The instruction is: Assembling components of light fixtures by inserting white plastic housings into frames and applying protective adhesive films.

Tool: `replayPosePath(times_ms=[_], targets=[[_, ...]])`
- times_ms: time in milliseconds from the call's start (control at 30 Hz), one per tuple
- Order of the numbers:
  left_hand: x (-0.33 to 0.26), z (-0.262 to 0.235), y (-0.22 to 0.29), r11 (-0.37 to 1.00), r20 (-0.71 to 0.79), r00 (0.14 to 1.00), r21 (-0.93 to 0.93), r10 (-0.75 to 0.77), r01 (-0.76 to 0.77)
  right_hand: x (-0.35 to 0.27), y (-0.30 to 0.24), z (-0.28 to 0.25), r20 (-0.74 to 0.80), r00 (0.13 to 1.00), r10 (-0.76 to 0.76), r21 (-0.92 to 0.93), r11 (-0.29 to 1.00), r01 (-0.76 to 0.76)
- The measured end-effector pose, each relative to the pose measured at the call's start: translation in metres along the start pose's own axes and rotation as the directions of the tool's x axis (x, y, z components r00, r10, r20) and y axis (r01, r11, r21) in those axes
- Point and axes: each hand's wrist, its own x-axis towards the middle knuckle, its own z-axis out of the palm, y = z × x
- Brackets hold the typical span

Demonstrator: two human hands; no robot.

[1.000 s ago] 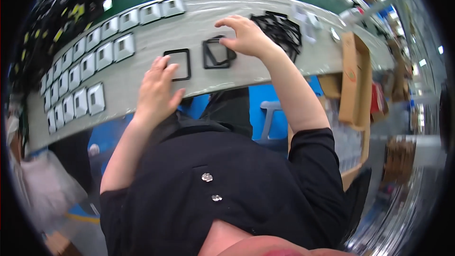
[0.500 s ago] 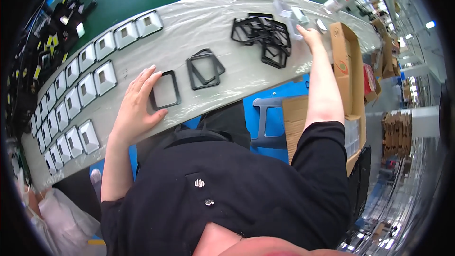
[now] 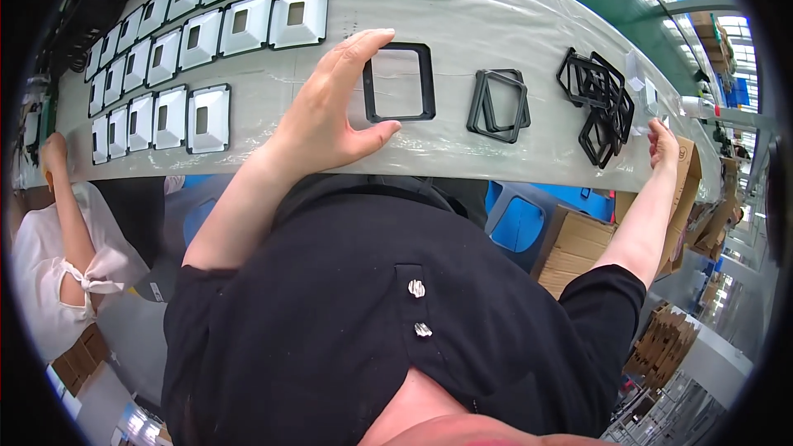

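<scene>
My left hand [image 3: 330, 107] is open, thumb and fingers spread around the left side of a black rectangular frame [image 3: 427, 83] lying flat on the table. Its fingertips reach the frame's upper left corner; whether they press on it I cannot tell. At the table's far right my right hand [image 3: 661, 147] has its fingers curled beside a clear plastic container [image 3: 634, 70] and a pale stack of small flat pieces [image 3: 651, 99]. What those fingers hold, if anything, is hidden. Between the hands two black frames [image 3: 499, 104] overlap, and farther right lies a tangled heap of black frames [image 3: 596, 103].
White housings with black rims [image 3: 299, 18] stand in rows on the left of the plastic-covered table [image 3: 273, 107]. An open cardboard box [image 3: 684, 177] is by my right forearm, a blue stool [image 3: 519, 223] below the table edge. Another person's arm [image 3: 70, 206] rests at the far left.
The view has swung left, so the table's things appear farther right. My left hand still spreads beside the frame. My right hand stays near the pale stack, its fingers now more curled.
</scene>
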Motion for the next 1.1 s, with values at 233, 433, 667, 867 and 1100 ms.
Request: replayPosePath(times_ms=[233,433,667,867,1100], targets=[[0.002,-0.001,0.019,0.964,0.037,0.998,-0.259,-0.049,0.057,-0.288,-0.127,0.108,0.293,0.577,-0.762,0.286,0.646,0.708],[0.000,-0.008,0.023,0.900,0.095,0.995,-0.434,0.013,0.030,-0.383,-0.133,0.201,0.445,0.059,-0.894,0.391,0.253,0.885],[-0.001,-0.016,0.016,0.944,0.050,0.998,-0.328,0.043,-0.024,-0.393,-0.114,0.225,0.598,0.398,-0.695,0.678,0.704,0.210],[0.004,-0.021,0.009,0.968,0.037,0.996,-0.243,0.076,-0.065,-0.399,-0.129,0.244,0.868,0.377,-0.325,0.420,0.884,-0.207],[0.005,-0.020,0.009,0.960,0.039,0.996,-0.272,0.085,-0.071,-0.399,-0.131,0.244,0.863,0.388,-0.323,0.397,0.910,-0.124]])
